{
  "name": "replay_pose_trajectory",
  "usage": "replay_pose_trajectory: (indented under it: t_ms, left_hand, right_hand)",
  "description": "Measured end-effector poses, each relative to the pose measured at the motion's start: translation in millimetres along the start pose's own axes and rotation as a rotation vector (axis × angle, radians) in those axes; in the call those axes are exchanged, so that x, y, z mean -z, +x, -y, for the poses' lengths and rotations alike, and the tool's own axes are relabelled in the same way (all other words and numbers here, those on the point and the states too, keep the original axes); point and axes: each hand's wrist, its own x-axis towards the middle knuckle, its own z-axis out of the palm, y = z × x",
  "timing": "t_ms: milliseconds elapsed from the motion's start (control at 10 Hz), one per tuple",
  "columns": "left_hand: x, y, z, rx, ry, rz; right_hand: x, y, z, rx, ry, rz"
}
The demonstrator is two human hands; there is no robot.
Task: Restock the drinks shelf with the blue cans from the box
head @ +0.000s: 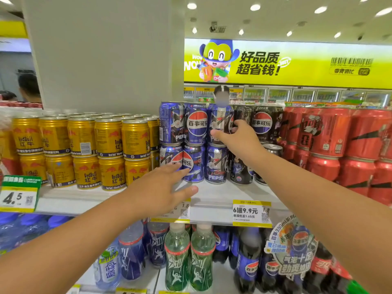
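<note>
At nine o'clock the shelf (212,198) carries gold Red Bull cans (82,151), two tiers high. Just right of them, near the centre, stand the blue Pepsi cans (195,145), also two tiers high and three across at the front; these are the task's cans, already on the top shelf. The box they come from is not in view.

The left hand (161,192) reaches in from seven o'clock, palm down and fingers spread, empty; its fingertips touch or nearly touch the lower-left blue can, which one I cannot tell. The right hand (237,139) comes from four o'clock and rests loosely curled against the upper-right blue can (220,124), thumb on its front face; it looks like steadying or nudging, not a full clasp.

Further right, at two o'clock, stand black Pepsi cans (262,124), then red cans (331,143) at three o'clock. Bottles fill the lower shelf at six o'clock.

A full can of this kind should feel moderately heavy, rigid, with a smooth, slippery wall that dents under hard squeezing. Wrapping thumb and fingers round the mid-body is the safest hold. The stacked tier probably topples easily if bumped sideways.
</note>
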Motion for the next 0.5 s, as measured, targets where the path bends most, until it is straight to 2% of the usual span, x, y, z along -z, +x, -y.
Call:
replay_pose_trajectory:
  t_ms: [200, 400, 500]
  left_hand:
    - [-4, -2, 17, -0.04, -0.001, -0.016]
    - [-10, -17, 24, -0.064, 0.078, 0.009]
    - [-12, -25, 23, -0.098, 0.13, -0.013]
  right_hand:
    - [-9, -52, -12, 0.188, -0.249, -0.104]
    - [-27, -105, -29, 0.347, -0.435, 0.049]
    - [-32, -123, -32, 0.316, -0.538, 0.244]
